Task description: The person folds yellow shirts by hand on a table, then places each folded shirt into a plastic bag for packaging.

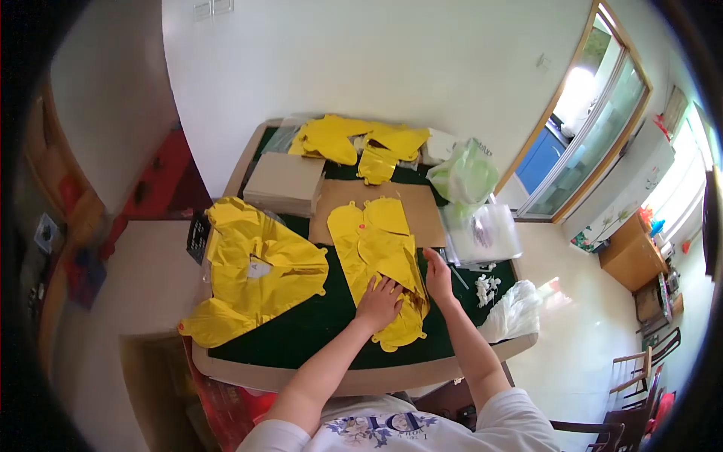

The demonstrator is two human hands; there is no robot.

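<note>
A flat yellow foil balloon (pixel 380 248) with small tabs along its edges lies in front of me, partly on a cardboard sheet (pixel 427 200) and partly on the dark green table top. My left hand (pixel 379 303) rests on its lower part, fingers spread and lying on the foil beside a fold. At the balloon's right edge my right hand (pixel 438 279) stands on its side, fingers stretched out, with nothing visible in it. Another yellow foil balloon (pixel 263 264), larger and crumpled, is spread out to the left with a pale patch in its middle.
A stack of cardboard sheets (pixel 283 183) sits at the back left, near more yellow foil (pixel 331 139). Along the right are a green plastic bag (pixel 465 175), clear plastic sleeves (pixel 483 233), small white pieces (pixel 488 289) and a white plastic bag (pixel 514 310). A wall stands behind.
</note>
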